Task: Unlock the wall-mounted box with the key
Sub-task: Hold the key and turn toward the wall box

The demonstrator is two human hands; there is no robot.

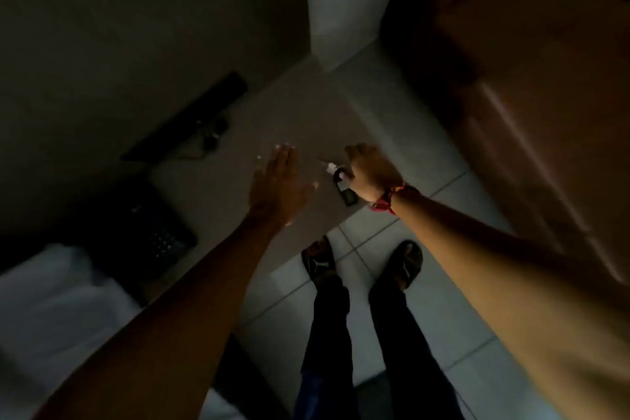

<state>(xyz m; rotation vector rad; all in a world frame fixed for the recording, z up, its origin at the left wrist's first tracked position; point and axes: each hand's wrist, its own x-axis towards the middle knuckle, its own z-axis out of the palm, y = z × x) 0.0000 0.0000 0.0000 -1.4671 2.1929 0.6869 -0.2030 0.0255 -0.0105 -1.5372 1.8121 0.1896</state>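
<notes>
Left hand (276,185), fingers spread, braces the box (272,112); right hand (370,171) pinches the key (332,167) near its front.

A dim grey tabletop (306,106) fills the middle, seen from above. A keyring (341,181) lies on it near its right edge. A black phone (150,232) sits on it well to the left of the keyring. A long black bar (191,116) with a tangled cord (211,136) lies beyond the phone.
</notes>
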